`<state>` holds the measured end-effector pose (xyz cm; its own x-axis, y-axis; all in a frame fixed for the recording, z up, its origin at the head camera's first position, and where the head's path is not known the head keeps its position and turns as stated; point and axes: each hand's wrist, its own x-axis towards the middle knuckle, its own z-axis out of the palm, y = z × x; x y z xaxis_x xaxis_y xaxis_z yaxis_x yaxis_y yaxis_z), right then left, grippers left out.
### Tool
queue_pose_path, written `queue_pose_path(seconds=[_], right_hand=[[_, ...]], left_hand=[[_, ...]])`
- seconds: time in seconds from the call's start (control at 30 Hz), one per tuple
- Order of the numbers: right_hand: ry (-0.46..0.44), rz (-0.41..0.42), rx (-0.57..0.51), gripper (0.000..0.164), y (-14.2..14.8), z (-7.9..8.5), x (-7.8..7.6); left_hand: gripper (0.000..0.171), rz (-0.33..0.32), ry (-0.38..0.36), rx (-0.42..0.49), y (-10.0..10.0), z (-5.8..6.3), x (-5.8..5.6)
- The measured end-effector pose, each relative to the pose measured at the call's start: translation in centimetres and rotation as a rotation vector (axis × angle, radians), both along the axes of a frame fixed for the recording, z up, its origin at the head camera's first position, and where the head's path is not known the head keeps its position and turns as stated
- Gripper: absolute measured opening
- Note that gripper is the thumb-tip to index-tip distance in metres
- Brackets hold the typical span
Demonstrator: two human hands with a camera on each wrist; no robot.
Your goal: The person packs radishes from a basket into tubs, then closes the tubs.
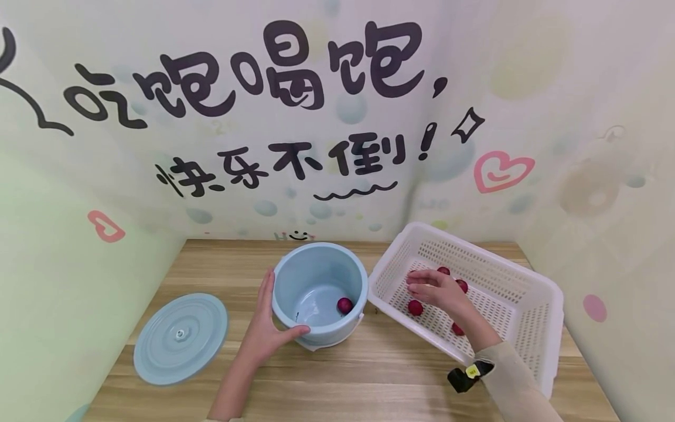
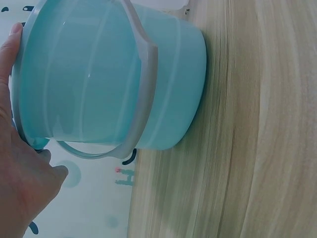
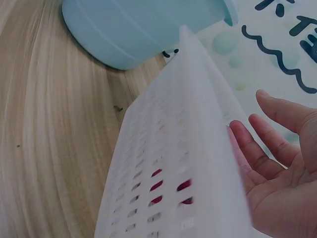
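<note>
A light blue bucket (image 1: 320, 281) stands upright on the table with one small dark red ball (image 1: 345, 305), plum-like, on its inside bottom. My left hand (image 1: 267, 328) holds the bucket's rim at the near left, thumb on the front edge and fingers along the left side. In the left wrist view, the bucket's pale handle (image 2: 148, 74) hangs against its outer wall. My right hand (image 1: 440, 293) is over the white perforated basket (image 1: 519, 266), fingers spread loosely, nothing held. Several dark red balls (image 1: 415, 308) lie in the basket below and around that hand, which partly hides them.
To the left of the bucket, a round light blue lid (image 1: 181, 339) lies flat on the wood-grain table (image 1: 337, 392). The basket's left corner is close beside the bucket. A printed wall (image 1: 337, 217) rises behind the table, with side walls left and right.
</note>
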<state>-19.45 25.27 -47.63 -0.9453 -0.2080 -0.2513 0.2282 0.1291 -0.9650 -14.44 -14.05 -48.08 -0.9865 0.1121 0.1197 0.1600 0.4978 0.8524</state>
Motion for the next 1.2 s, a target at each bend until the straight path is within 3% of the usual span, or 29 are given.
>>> queue_pose_path(seconds=[0.13,0.33,0.6,0.9,1.07,1.2], right_hand=[[-0.035,-0.014,0.047,0.052,0.5,-0.7,-0.1],[0.011,-0.012,0.228,0.046,1.2,-1.5,-0.4],[0.101,0.129,0.314,0.039,1.8,-2.5,-1.0],[0.119,0.267,0.424,0.035,1.6,-2.9,-0.8],[0.144,0.262,0.548,0.032,1.7,-3.3,-0.8],[0.127,0.234,0.582,0.03,1.8,-3.7,-1.0]], left_hand=[[0.129,-0.006,0.005,0.001,0.1,0.0,-0.1],[0.13,-0.007,0.011,-0.01,0.1,0.0,-0.1],[0.13,-0.001,0.008,-0.01,0.1,0.1,0.0],[0.13,0.008,0.009,-0.012,0.1,0.0,0.0],[0.13,0.011,0.008,-0.023,0.0,-0.1,0.1],[0.131,0.007,0.009,-0.028,0.1,0.0,0.1]])
